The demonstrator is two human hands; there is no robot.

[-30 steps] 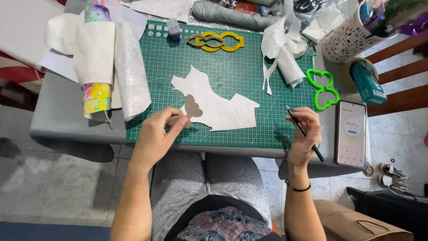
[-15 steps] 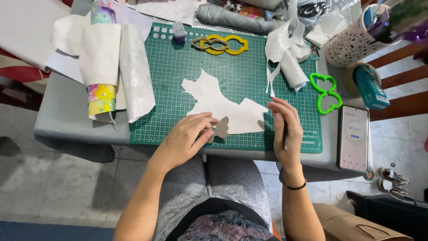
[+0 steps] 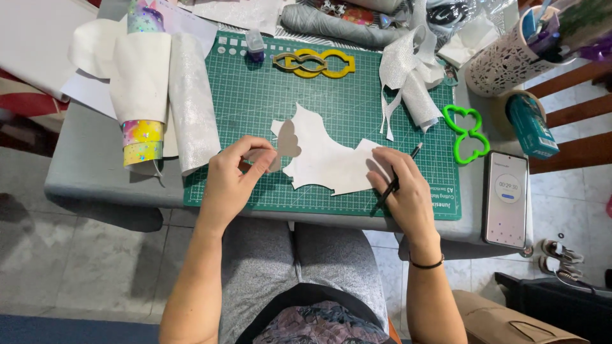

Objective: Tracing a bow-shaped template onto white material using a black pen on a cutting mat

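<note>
Two hands work mid-frame over the mat (image 3: 255,89): left hand (image 3: 233,181) pinches a cutout (image 3: 285,143), right hand (image 3: 405,191) grips a pen (image 3: 396,181) on the sheet (image 3: 325,159).

I am working over a cutting mat (image 3: 268,95) showing dark green with a pale printed grid. My left hand (image 3: 233,181) is pinching a beige cutout (image 3: 285,144); the large sheet (image 3: 331,162) is showing off-white. My right hand (image 3: 401,191) is gripping a black pen (image 3: 396,181). The scalloped template (image 3: 313,62) is showing yellow, the bow-shaped template (image 3: 468,134) bright green. The rolls (image 3: 169,95) are showing white and glittery silver, one ending in rainbow stars. The tabletop (image 3: 83,165) is showing grey.
</note>
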